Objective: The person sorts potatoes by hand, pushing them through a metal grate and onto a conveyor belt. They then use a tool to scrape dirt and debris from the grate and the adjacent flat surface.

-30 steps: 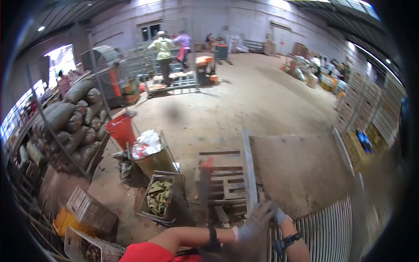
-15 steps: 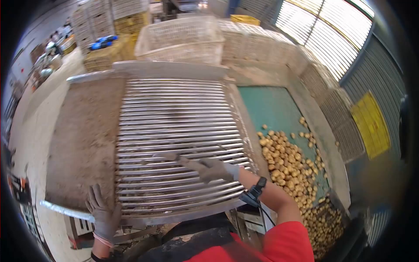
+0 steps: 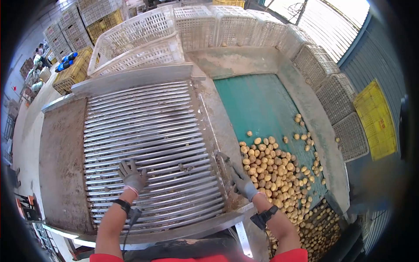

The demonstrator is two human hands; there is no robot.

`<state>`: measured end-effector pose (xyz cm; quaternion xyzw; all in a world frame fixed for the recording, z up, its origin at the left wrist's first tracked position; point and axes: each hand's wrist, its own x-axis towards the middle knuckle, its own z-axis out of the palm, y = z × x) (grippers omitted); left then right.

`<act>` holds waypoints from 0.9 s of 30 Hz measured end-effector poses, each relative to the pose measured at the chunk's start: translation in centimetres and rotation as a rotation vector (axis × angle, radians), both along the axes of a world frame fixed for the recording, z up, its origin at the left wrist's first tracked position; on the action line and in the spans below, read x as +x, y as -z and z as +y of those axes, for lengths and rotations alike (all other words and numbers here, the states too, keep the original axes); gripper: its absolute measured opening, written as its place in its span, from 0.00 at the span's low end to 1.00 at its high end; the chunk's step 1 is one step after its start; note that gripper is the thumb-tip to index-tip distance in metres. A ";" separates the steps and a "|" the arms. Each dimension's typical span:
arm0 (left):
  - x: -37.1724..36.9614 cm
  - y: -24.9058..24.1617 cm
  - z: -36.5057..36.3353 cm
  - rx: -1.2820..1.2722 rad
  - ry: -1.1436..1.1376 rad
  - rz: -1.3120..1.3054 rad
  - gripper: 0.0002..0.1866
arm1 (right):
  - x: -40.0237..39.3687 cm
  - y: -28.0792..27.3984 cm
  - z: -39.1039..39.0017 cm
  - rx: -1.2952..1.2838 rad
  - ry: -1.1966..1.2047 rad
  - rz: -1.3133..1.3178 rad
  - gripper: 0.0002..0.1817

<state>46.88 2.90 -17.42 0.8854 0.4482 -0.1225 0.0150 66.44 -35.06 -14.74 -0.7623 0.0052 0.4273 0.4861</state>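
Both gloved hands on roller grader, picking debris off bars.
L hand [image 3: 131,175] spread flat on rollers [image 3: 144,131], empty; R hand [image 3: 239,180] open on side rail [image 3: 214,131]. Potatoes [image 3: 275,170] right on green belt [image 3: 257,105]; crates [image 3: 144,39] far. Next: likely pinch bits between bars.

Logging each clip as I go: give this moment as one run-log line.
left hand: flat on rollers | right hand: on roller-bed edge | potatoes: piled on green belt | crates: behind

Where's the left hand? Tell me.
In the head view, the left hand lies flat on the roller bars, lower left of centre, across from the potatoes.
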 end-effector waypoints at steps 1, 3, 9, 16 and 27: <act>0.4 0.6 -0.4 0.025 -0.001 -0.037 0.44 | 1.0 0.7 0.2 0.004 -0.001 0.040 0.32; 0.6 1.3 -1.0 0.081 0.040 -0.150 0.42 | 2.7 2.2 0.7 0.027 -0.004 0.080 0.33; 1.2 1.4 -1.1 0.151 0.084 -0.210 0.40 | 11.2 3.9 4.8 0.100 0.012 0.087 0.31; 1.1 1.2 -0.7 0.137 0.088 -0.218 0.40 | 24.0 2.1 13.6 -0.005 -0.141 0.009 0.32; 1.7 0.7 -0.1 0.110 0.073 -0.222 0.39 | 33.4 -0.6 18.1 -0.181 -0.447 -0.082 0.31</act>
